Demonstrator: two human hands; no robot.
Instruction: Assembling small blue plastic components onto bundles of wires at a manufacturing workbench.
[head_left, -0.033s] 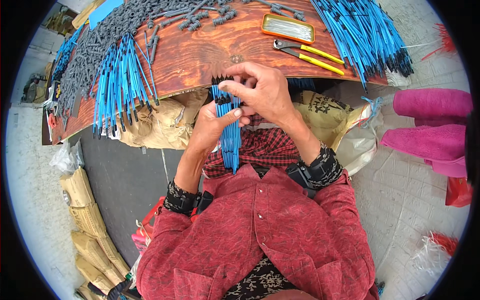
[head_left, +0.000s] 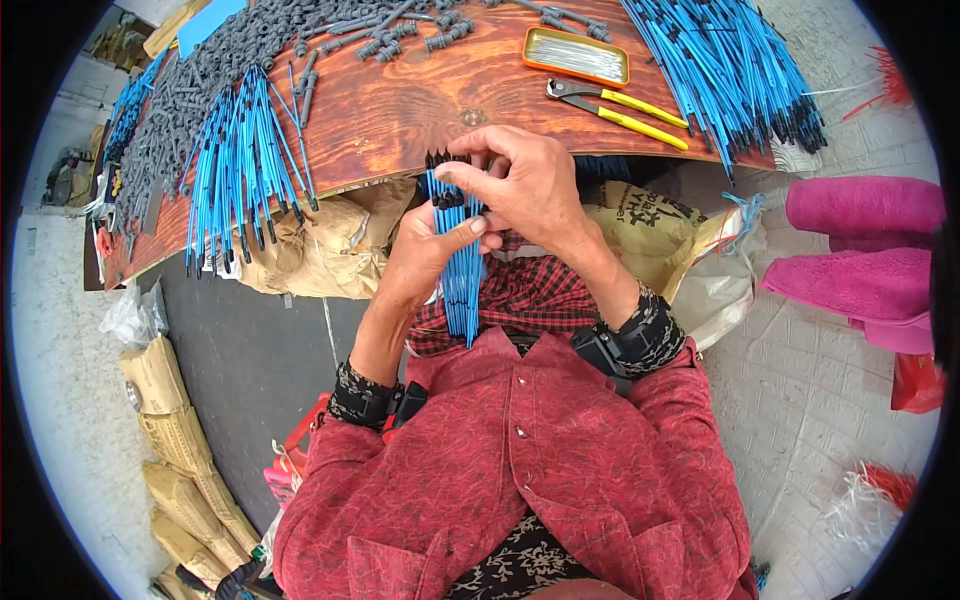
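A bundle of thin blue rods with black tips [head_left: 461, 277] hangs upright above my lap, just off the table's near edge. My left hand [head_left: 422, 250] is wrapped round its middle, thumb across the front. Over the top end, my right hand [head_left: 518, 180] has its thumb and fingers closed about the black pointed tips. The right fingertips behind the tips are partly hidden. More blue rods with black ends [head_left: 240, 150] lie in a fan on the table's left side, and a larger pile of blue rods [head_left: 725, 75] lies at the far right.
The curved wooden table [head_left: 430, 110] carries a heap of grey plastic fittings [head_left: 190, 130], yellow-handled pincers [head_left: 625, 112] and an orange-rimmed tray [head_left: 527, 62] of thin white pieces. Paper sacks [head_left: 320, 245] stand beneath its edge. Pink towelling [head_left: 860, 215] lies at right.
My right thumb and fingers have shifted very slightly at the bundle's top. The left hand keeps its hold, and the table things have not moved.
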